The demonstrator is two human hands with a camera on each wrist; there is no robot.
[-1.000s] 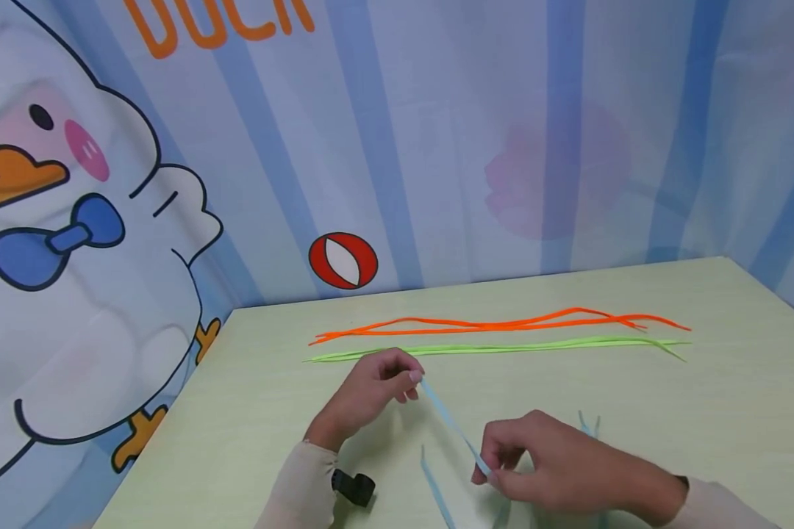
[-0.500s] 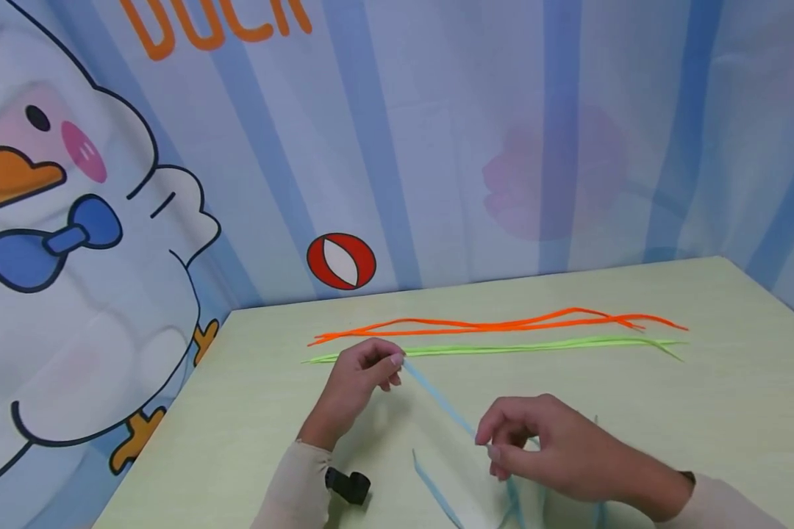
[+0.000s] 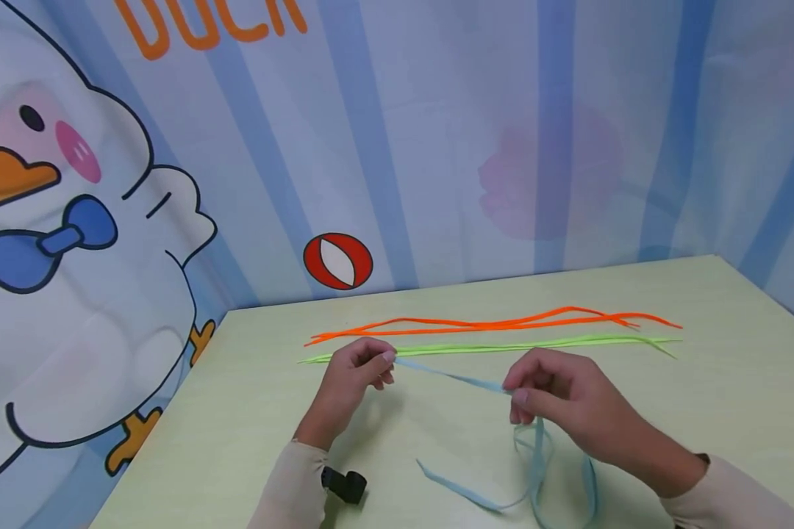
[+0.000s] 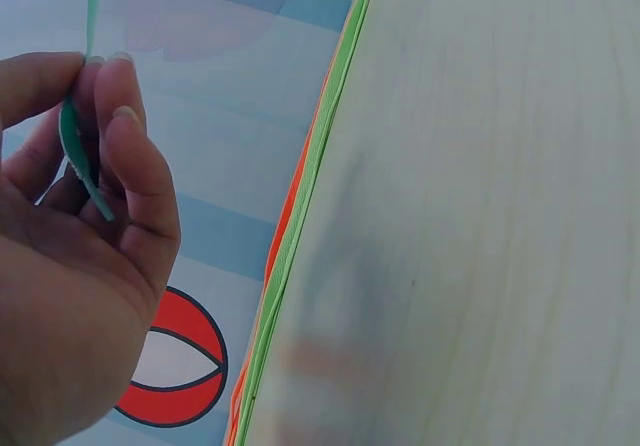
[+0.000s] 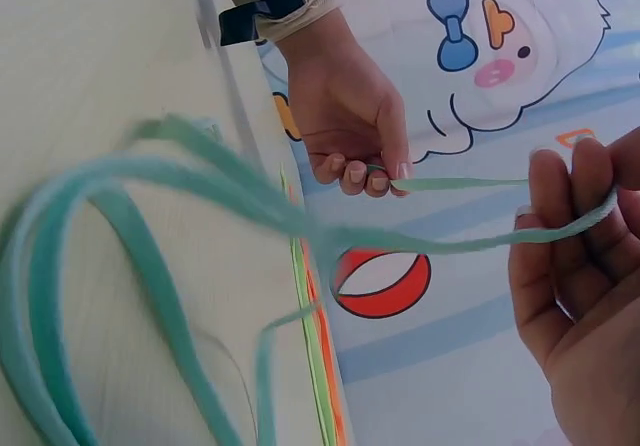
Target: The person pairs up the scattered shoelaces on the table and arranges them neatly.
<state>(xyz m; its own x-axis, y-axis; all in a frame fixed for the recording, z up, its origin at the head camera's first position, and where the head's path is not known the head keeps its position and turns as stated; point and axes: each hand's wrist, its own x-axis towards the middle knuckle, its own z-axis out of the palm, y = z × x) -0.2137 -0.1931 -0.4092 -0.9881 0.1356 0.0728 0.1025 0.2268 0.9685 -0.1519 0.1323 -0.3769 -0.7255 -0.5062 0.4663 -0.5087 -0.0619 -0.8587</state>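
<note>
A light blue flat shoelace (image 3: pixel 463 379) stretches between the two hands above the table. My left hand (image 3: pixel 347 386) pinches it near one end between thumb and forefinger; in the left wrist view a short tail (image 4: pixel 72 141) curls into the palm. With thumb and forefinger, my right hand (image 3: pixel 572 400) pinches the same lace farther along. From the right hand the blue lace hangs in loose loops (image 3: pixel 537 470) toward the table, and one end trails to the left. The right wrist view shows these loops blurred, crossing in front of the left hand (image 5: pixel 345 101).
Behind the hands, green laces (image 3: pixel 476 347) and orange laces (image 3: pixel 496 325) lie lengthwise on the pale table (image 3: pixel 238 411). A printed curtain (image 3: pixel 437 147) stands along the table's back edge. A small black camera (image 3: pixel 345 485) sits on the left wrist.
My right hand has risen and moved right, lifting the blue lace so more of it hangs in loops. The left hand has shifted slightly left and up.
</note>
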